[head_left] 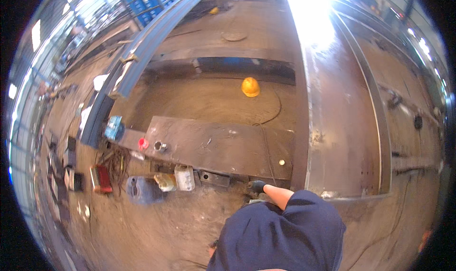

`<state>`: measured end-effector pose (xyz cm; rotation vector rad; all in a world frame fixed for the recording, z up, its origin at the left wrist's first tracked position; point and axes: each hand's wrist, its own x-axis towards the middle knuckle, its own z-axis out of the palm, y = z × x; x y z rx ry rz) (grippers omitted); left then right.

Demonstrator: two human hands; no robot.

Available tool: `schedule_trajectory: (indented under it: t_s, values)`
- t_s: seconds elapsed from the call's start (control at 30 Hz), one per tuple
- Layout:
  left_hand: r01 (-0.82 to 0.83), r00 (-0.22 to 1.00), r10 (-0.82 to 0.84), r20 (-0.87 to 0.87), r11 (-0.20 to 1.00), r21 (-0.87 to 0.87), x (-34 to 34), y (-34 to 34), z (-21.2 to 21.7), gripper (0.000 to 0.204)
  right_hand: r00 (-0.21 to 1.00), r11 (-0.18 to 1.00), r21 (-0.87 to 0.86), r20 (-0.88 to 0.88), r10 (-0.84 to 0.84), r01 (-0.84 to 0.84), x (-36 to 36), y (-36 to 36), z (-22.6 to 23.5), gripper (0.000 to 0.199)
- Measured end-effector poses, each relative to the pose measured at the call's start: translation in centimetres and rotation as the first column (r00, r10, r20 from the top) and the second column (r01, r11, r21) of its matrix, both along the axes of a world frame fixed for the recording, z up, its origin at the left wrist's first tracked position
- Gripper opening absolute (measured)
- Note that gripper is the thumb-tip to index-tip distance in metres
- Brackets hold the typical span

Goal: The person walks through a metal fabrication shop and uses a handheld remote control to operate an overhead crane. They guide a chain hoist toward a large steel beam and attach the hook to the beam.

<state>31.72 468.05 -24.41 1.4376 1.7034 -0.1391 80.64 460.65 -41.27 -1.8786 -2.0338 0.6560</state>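
Note:
My right hand (257,186), in a dark glove, reaches forward from a navy sleeve. It is at the near edge of a wide brown steel plate (223,142). Dark and pale things below the hand are too unclear to name, and its fingers cannot be made out. Of my left hand (212,245) only a small dark and skin-coloured part shows beside my navy clothing; its fingers are hidden. A thin cable (269,152) runs across the plate toward my right hand. Right of the cable, a small pale round piece (281,162) rests on the plate.
A yellow hard hat (250,87) lies beyond the plate. Long steel beams stand at left (156,38) and right (339,123). A red ring-like piece (143,143) and a metal cylinder (160,146) sit near a blue jug (142,190) and a white canister (184,178).

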Motion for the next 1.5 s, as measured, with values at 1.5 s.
schedule_trajectory:
  t_s: [1.5]
  values:
    - [-0.775, -0.128, 0.577, 0.807, 0.449, -0.444, 11.3, 6.9, 16.8, 0.043, 0.473, 0.608, -0.381, -0.881, -0.011, -0.696, -20.6, 15.4, 31.9, 0.03]
